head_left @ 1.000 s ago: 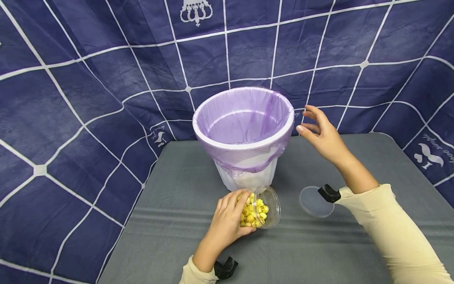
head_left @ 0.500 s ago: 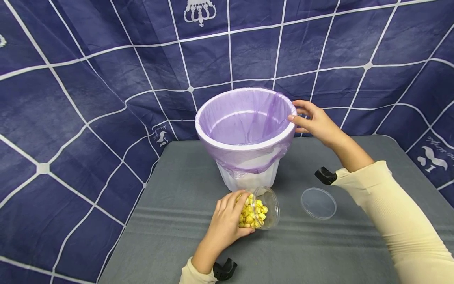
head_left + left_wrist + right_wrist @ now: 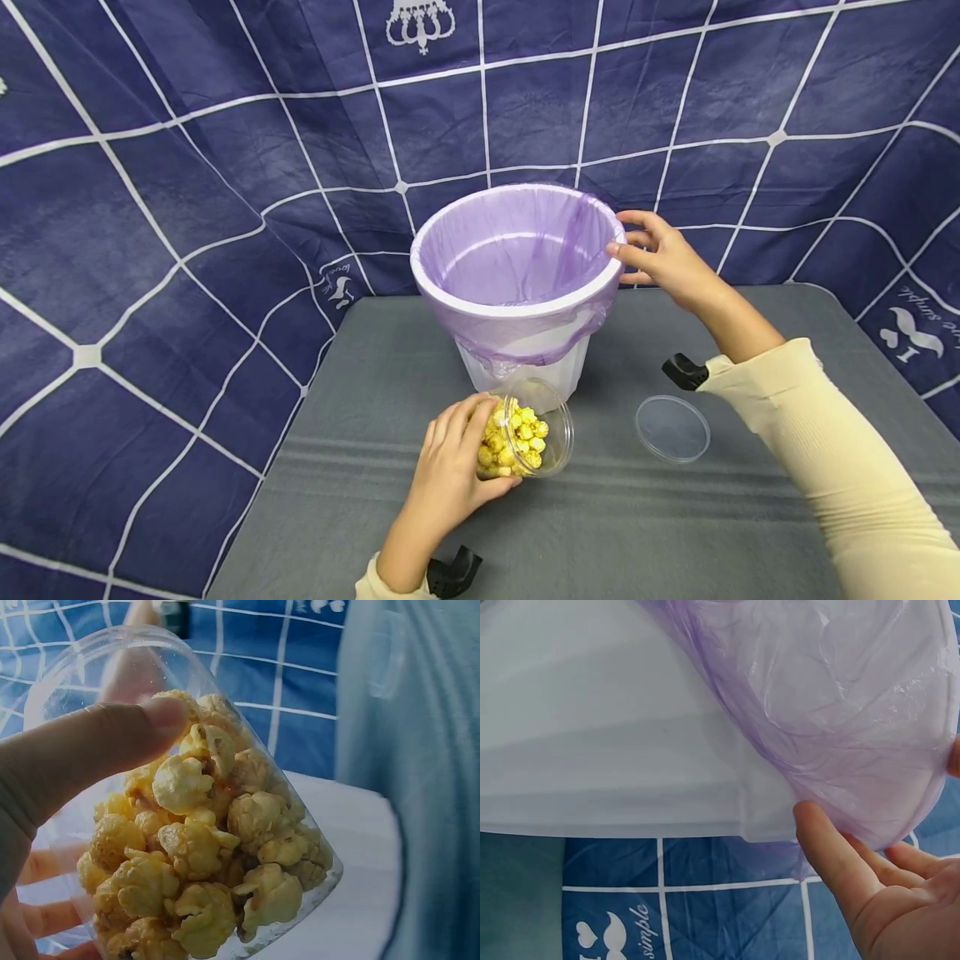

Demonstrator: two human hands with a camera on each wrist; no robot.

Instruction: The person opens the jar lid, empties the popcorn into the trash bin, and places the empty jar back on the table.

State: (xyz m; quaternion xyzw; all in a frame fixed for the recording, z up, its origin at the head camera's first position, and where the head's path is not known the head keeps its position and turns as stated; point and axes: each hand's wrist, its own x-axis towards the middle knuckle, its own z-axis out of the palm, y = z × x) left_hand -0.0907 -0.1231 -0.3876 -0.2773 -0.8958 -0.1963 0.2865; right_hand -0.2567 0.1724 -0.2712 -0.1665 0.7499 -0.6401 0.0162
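My left hand (image 3: 438, 471) grips a clear plastic jar (image 3: 561, 437) full of yellow popcorn (image 3: 522, 440). The jar is tilted on its side, its uncapped mouth toward the right, in front of the bin. In the left wrist view, the thumb (image 3: 105, 739) lies across the jar, with the other fingers behind it. A white trash bin (image 3: 477, 367) with a purple liner bag (image 3: 517, 337) stands at the centre. My right hand (image 3: 675, 262) holds the bin's right rim, thumb at the top edge, fingers (image 3: 832, 859) against the lined outside in the right wrist view.
A round clear lid (image 3: 672, 428) lies flat on the grey cloth-covered table (image 3: 360, 467), right of the jar. Dark blue curtain (image 3: 540, 108) with white grid lines hangs close behind the bin and along both sides.
My right hand has moved left from the air beside the bin onto its rim. My left hand has shifted the jar slightly left in the last half second.
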